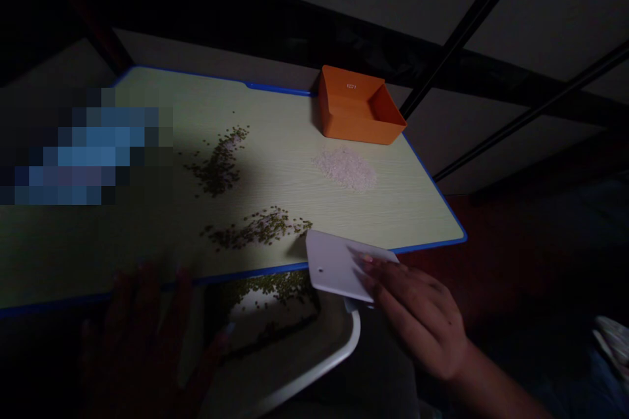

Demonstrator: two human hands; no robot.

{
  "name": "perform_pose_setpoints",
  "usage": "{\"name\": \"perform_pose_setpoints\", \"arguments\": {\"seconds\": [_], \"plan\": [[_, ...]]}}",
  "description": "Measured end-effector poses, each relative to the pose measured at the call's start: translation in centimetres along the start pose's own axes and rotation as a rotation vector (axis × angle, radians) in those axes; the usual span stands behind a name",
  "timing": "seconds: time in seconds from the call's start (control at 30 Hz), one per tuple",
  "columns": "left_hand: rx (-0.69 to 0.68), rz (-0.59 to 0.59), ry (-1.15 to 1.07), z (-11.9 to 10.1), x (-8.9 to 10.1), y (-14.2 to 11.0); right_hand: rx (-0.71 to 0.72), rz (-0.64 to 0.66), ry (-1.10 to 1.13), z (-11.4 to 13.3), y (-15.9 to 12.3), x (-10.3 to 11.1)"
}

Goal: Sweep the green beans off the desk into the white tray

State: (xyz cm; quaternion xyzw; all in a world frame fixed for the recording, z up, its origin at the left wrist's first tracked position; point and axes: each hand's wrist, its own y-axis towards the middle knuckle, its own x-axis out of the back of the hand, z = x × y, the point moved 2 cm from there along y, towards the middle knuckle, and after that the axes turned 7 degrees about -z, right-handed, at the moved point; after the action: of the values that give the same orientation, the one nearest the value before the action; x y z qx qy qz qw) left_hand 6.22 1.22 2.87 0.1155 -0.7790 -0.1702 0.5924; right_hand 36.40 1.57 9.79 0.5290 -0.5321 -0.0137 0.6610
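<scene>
My right grip (425, 317) clamps the white scraper (337, 265) – a low, level edge and gentle strokes suit the loose green grains (269, 228) beside it. My left grip (147, 334), fingers apart, is near the tub (358, 330); pale grains (346, 170) lie across the bench (417, 219), beside the orange box (356, 129).

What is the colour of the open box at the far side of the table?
The box is orange, seen in the head view.

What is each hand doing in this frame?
Left hand: fingers spread, holding nothing visible, at the blue-edged pale table.
Right hand: gripping a flat white rectangular plate.
</scene>
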Motion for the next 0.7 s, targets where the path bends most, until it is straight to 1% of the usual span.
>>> {"name": "perform_pose_setpoints", "arguments": {"seconds": [0.13, 0.27, 0.47, 0.6, 0.7], "plan": [[-0.017, -0.008, -0.017, 0.1, 0.1, -0.1, 0.010, -0.015, -0.014, -0.2, -0.3, -0.2], [-0.002, 0.009, -0.035, 0.3, 0.0, -0.2, 0.030, -0.050, -0.030, -0.6, -0.6, -0.6], [-0.012, -0.001, -0.011, 0.3, -0.2, -0.2, 0.022, -0.040, -0.062, -1.1, -0.8, -1.3], [-0.019, 0.009, -0.018, 0.4, -0.1, -0.2, 0.037, -0.077, -0.061, -1.8, -1.0, -1.9], [-0.033, -0.012, -0.034, 0.5, 0.0, -0.2, 0.057, -0.083, -0.032, -2.6, -0.9, -2.6]]}}
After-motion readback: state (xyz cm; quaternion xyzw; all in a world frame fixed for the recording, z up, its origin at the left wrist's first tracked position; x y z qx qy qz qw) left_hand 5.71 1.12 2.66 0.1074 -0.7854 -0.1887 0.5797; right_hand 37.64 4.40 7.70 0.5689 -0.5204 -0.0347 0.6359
